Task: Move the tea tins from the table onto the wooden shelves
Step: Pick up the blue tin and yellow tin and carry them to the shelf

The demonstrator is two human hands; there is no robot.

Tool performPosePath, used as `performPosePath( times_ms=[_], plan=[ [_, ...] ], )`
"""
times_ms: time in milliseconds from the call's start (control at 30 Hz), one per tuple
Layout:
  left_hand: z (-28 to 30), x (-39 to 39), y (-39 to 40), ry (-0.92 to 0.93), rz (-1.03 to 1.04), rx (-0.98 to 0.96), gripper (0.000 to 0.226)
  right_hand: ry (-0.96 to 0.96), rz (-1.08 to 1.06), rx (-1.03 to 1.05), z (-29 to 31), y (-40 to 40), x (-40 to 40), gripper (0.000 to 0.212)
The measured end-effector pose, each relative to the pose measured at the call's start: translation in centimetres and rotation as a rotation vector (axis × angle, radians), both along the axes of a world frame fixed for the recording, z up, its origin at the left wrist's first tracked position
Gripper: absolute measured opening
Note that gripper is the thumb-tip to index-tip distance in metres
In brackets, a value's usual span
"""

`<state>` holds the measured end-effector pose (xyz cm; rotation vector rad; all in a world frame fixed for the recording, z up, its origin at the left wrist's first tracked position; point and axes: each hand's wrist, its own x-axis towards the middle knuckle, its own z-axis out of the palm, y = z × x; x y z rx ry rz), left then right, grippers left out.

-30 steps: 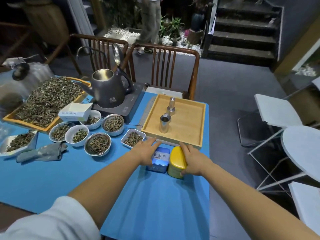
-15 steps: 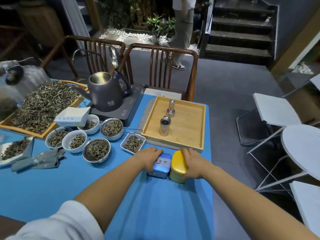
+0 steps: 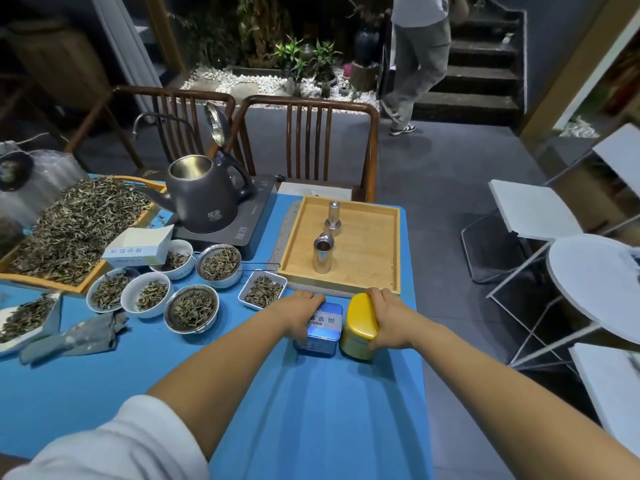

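I'm seeing glossy painted metal on the blue tin [image 3: 323, 329] and yellow tin [image 3: 360, 327], smooth matt cloth covering the table [image 3: 311, 410], pale bare wood in the tray [image 3: 367, 251], shiny steel cups [image 3: 322, 252], and a dark matt kettle [image 3: 204, 195].

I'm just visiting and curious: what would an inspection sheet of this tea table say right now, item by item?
Surface: table under a blue cloth, bare in the near part.
Job's things: blue tin and yellow tin stand side by side near the right edge; wooden shelves not in view.
Clutter: kettle with lid open on its base, wooden tray bearing two metal pieces, large tray of tea leaves, several small bowls of leaves, grey cloth.
Hands: left hand on the blue tin, right hand on the yellow tin.
Cables: nothing seen.
Surroundings: two wooden chairs behind the table, white folding furniture at right, a person near the stairs.
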<state>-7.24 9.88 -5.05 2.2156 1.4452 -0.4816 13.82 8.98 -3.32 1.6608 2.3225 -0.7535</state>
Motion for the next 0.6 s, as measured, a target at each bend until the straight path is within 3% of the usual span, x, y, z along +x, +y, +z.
performPosePath(
  times_ms=[300, 600],
  plan=[
    [5.4, 3.0, 0.2, -0.042, -0.094, 0.032, 0.088, 0.007, -0.117, 0.023, 4.4, -2.7, 3.6, 0.097],
    [12.5, 12.7, -0.6, -0.129, -0.374, 0.124, 0.071, 0.021, -0.360, 0.114, 11.3, -9.3, 11.7, 0.094]
  ],
)
